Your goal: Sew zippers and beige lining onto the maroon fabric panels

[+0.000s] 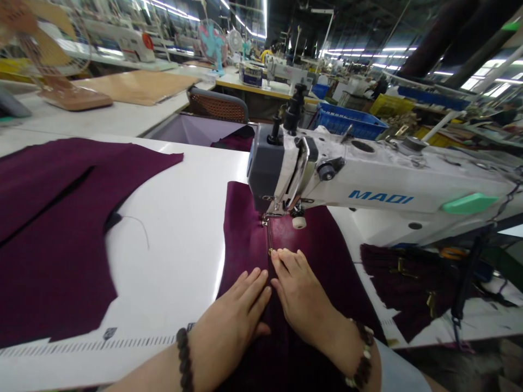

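Note:
A dark maroon panel (245, 239) lies under the head of a white sewing machine (379, 185). Down its middle runs a zipper (269, 238) with a small brass-coloured slider, and its far end reaches the presser foot (265, 220). My left hand (232, 318) rests flat on the panel, left of the zipper line, fingers stretched forward. On the other side, my right hand (304, 299) lies on the panel with its fingers extended, the index fingertip touching or just beside the slider. Neither hand is wrapped round anything.
Another maroon piece (61, 234) with a long dark slit spreads over the white table at left. Small maroon pieces with brass pulls (408, 277) lie at right. Behind are a blue crate (347, 121), a chair (218, 103) and a brown fan (61, 92).

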The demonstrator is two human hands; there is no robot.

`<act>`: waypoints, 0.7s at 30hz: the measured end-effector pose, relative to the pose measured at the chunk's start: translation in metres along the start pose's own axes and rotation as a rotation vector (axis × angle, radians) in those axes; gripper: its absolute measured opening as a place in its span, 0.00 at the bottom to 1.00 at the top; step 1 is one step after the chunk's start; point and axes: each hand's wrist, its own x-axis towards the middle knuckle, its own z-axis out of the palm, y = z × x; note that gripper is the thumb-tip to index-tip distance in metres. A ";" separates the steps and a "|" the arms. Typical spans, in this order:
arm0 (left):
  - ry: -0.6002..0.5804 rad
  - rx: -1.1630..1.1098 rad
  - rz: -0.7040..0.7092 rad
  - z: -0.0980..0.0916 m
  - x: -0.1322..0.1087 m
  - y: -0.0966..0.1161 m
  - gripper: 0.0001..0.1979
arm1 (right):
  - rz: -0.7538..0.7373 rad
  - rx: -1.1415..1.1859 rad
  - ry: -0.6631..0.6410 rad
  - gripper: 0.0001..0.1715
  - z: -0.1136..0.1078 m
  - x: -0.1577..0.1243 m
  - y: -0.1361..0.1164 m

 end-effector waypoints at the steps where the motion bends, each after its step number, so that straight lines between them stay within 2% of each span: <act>1: 0.001 -0.001 -0.003 0.000 0.001 -0.001 0.25 | 0.005 -0.001 -0.001 0.24 0.000 0.002 0.000; 21: -0.053 0.027 0.026 -0.005 0.031 -0.039 0.23 | 0.015 -0.032 0.008 0.23 0.006 0.051 0.014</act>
